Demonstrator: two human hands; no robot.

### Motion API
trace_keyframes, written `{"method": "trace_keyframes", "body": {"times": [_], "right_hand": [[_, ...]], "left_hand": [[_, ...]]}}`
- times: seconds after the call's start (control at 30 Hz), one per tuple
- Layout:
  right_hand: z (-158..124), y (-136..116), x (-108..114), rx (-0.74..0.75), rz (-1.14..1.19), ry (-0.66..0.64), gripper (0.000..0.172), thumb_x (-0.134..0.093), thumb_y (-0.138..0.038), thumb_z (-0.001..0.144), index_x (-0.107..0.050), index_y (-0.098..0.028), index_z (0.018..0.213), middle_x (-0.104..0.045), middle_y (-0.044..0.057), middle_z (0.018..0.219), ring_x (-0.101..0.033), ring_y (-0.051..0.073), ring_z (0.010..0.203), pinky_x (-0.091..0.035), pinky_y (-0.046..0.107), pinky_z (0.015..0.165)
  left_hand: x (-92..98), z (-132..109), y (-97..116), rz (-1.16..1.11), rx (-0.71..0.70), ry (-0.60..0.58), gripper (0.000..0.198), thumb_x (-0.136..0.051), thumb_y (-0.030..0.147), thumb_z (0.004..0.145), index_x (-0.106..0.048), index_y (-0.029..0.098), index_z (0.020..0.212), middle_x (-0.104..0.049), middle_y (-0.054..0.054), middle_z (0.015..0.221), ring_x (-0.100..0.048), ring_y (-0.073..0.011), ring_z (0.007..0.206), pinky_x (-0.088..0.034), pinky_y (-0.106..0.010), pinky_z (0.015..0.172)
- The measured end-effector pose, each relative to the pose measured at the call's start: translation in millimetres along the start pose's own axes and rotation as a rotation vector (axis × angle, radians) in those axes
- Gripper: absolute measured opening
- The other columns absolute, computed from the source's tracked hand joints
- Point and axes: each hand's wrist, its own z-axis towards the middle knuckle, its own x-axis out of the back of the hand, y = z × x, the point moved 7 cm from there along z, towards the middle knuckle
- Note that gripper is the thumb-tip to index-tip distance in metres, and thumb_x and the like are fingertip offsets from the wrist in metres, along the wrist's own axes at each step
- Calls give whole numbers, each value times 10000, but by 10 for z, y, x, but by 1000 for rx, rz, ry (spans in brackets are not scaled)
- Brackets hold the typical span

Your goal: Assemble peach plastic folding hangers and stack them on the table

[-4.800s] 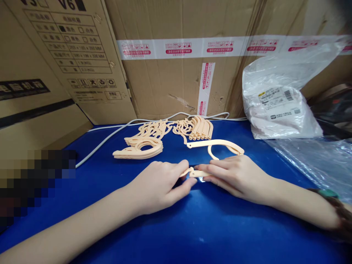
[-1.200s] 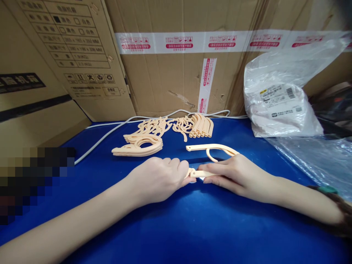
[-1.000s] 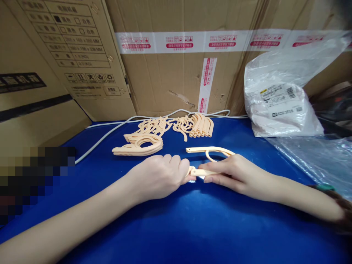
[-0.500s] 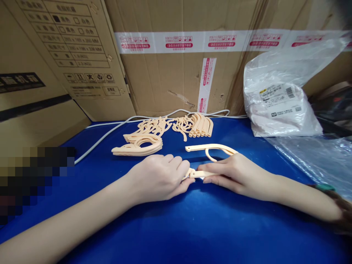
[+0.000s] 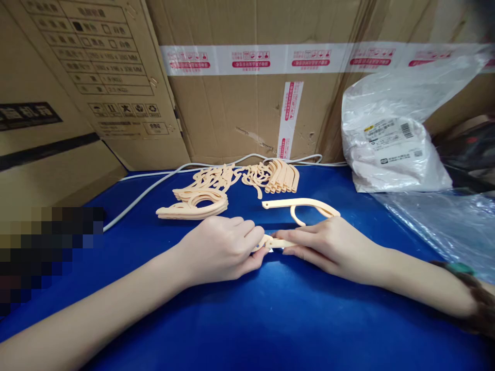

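My left hand (image 5: pixel 222 248) and my right hand (image 5: pixel 328 245) meet in the middle of the blue table (image 5: pixel 270 319). Both pinch the same peach plastic hanger piece (image 5: pixel 299 208), whose curved arm reaches back behind my right hand. The thumb and fingers of my left hand close on its near end (image 5: pixel 266 242). My right hand's fingers lie along the strip beside that end. Behind my hands lies a stack of like peach pieces (image 5: pixel 197 203), and further back a loose pile of smaller peach parts (image 5: pixel 270 178).
Large cardboard boxes (image 5: pixel 247 103) wall the back and left of the table. A white cable (image 5: pixel 150 193) runs along the back edge. A white plastic bag with labels (image 5: pixel 390 149) sits at the back right, with clear plastic film (image 5: pixel 444 221) in front of it.
The hanger piece's far arm has lifted and shifted slightly right. My left hand's fingers have loosened from a fist to a pinch on the near end.
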Motion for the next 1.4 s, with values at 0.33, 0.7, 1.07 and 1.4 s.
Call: {"method": "trace_keyframes", "body": {"times": [0.33,0.7,1.07,1.4], "right_hand": [[3,-23,-4,-15,18,5,333,-366,-323,1005,-570,-213,1245,-724,25,1015,-681,139,768,-450,241,667],[-9,-24,-27,-17,-42,5,344,-347,-326,1007,-571,-224,1248,-725,27,973,-683,158,774,-452,261,674],[-2,-40,13,1,1,46,317,-368,-328,1004,-622,-211,1152,-720,30,907,-668,137,715,-431,231,632],[-11,-4,-37,-9,-37,-37,338,-359,-324,1000,-584,-216,1227,-707,44,913,-665,165,738,-424,270,646]], "left_hand": [[21,3,-20,-36,41,52,291,-495,271,866,-494,191,586,-502,42,500,-504,-119,449,-280,-294,451],[-35,-10,-27,-78,56,28,300,-466,278,872,-461,190,585,-513,45,487,-501,-110,435,-260,-277,460],[-36,-11,-10,-100,45,40,289,-464,256,854,-463,191,572,-492,47,466,-497,-112,406,-257,-284,436],[-54,-23,0,-135,-18,16,284,-467,276,856,-468,195,584,-497,43,491,-478,-114,416,-256,-287,432]]}}
